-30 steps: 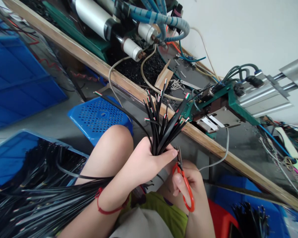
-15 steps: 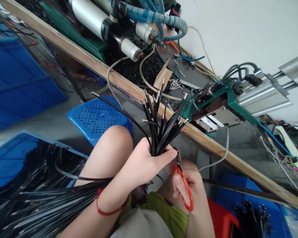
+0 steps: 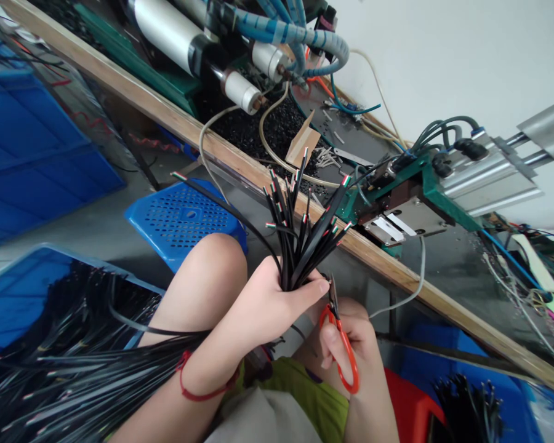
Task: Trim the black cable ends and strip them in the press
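My left hand (image 3: 277, 301) is closed round a bundle of black cables (image 3: 300, 246). Their cut ends fan out above the fist and show red, white and green cores. One cable strays from the bundle toward the left. The cables' other lengths trail under my left forearm toward a blue bin. In my right hand (image 3: 344, 344) is a pair of scissors (image 3: 351, 363) with red handles. Their blades point up, close beside my left thumb and the right side of the bundle. Part of my right hand's fingers is hidden behind the handles.
A blue stool (image 3: 184, 215) stands by my left knee. At lower left, a blue bin (image 3: 41, 258) holds many black cables. A wooden-edged bench (image 3: 240, 163) crosses ahead, carrying metal cylinders (image 3: 166, 37), black scraps and a green-framed machine (image 3: 425, 191). More cables (image 3: 468, 409) lie at lower right.
Almost nothing differs. A loose cable loop over the bin at lower left has shifted slightly to the right; both hands keep their place.
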`<act>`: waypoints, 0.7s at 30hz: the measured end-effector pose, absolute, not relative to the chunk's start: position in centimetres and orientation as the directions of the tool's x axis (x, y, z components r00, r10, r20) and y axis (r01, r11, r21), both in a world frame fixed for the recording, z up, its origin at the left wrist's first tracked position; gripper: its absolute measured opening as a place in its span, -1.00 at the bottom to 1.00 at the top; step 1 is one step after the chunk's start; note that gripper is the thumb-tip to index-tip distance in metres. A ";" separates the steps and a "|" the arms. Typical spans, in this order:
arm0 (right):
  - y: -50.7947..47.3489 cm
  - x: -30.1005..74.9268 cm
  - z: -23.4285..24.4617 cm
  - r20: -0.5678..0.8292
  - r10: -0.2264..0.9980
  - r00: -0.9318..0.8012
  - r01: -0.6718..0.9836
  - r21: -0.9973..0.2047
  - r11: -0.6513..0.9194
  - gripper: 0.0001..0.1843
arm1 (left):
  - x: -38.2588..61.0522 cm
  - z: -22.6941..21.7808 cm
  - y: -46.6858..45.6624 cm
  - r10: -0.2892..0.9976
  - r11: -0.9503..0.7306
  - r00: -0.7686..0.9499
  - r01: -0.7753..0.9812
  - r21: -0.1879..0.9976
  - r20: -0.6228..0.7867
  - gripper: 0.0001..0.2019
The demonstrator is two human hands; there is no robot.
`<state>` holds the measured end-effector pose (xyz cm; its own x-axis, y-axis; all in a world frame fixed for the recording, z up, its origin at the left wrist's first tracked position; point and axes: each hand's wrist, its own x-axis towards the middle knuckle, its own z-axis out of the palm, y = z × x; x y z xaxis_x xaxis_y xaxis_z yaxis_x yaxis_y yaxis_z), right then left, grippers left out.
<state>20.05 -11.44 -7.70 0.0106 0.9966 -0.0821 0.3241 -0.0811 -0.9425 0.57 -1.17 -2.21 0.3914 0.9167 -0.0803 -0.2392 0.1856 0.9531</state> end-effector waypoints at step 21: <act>-11.2 19.8 -6.1 -0.145 0.989 0.041 0.409 -0.900 -0.149 -0.17 | 0.7 -2.1 -1.1 0.918 0.199 0.381 -0.208 0.958 -0.108 -0.83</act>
<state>19.80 -11.20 -6.07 0.0410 0.9887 -0.1445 0.4090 -0.1486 -0.9004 0.67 -1.12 -2.06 0.3809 0.9183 -0.1080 -0.2078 0.1988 0.9578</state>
